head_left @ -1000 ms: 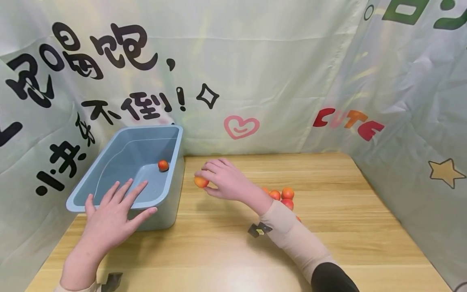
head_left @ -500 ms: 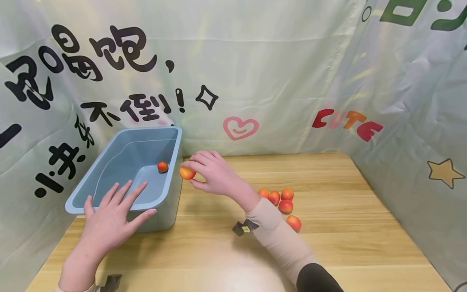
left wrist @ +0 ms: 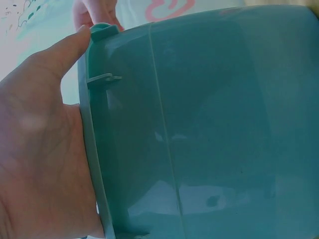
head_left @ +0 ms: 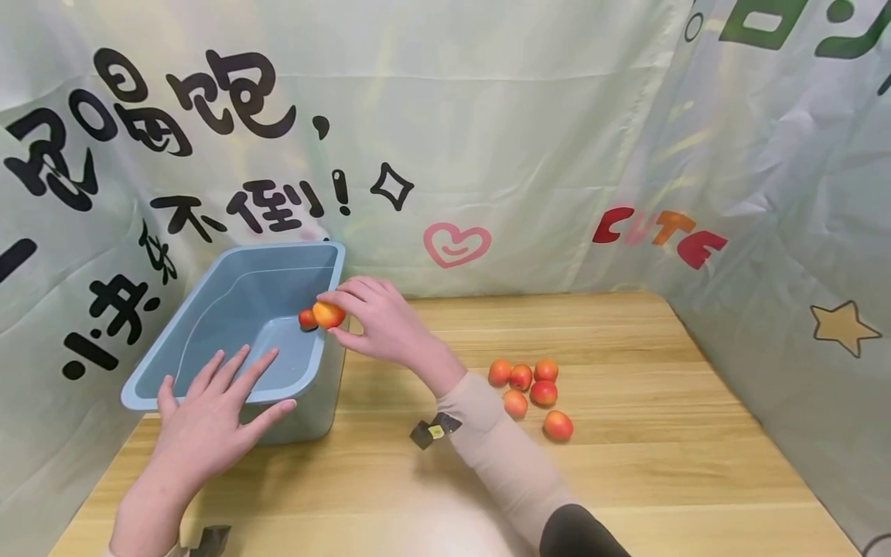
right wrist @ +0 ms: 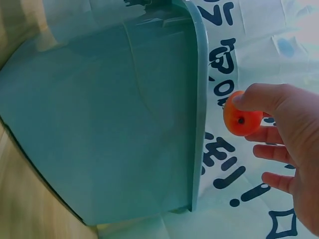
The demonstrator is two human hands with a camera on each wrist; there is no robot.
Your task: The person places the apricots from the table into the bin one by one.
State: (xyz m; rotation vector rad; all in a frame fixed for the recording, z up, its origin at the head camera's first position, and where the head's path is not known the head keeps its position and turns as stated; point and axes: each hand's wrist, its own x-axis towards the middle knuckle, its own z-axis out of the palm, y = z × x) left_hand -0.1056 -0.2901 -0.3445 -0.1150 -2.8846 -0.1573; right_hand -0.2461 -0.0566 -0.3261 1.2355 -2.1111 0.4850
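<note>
My right hand [head_left: 381,323] pinches a small orange-red fruit [head_left: 329,315] between thumb and fingers, above the right rim of a blue plastic tub [head_left: 322,402]. In the right wrist view, the pinched fruit [right wrist: 242,113] shows a dark dimple and is apart from the tub wall [right wrist: 114,129]. A redder fruit [head_left: 306,319] lies inside the tub, partly hidden behind the held one. Over the tub's near rim rests my left hand [head_left: 209,418], its fingers straight and spread. The left wrist view shows the left palm [left wrist: 40,149] against the rim.
Several more orange-red fruits [head_left: 544,393] lie loosely grouped on the wooden table [head_left: 647,464], to the right of my right forearm. Printed cloth [head_left: 543,155] hangs along the back and both sides. The tub stands near the left and back cloth.
My right hand has carried the fruit leftward and slightly up, from over the table to the tub's right rim. Its forearm uncovers more of the table fruits. The left hand stays put.
</note>
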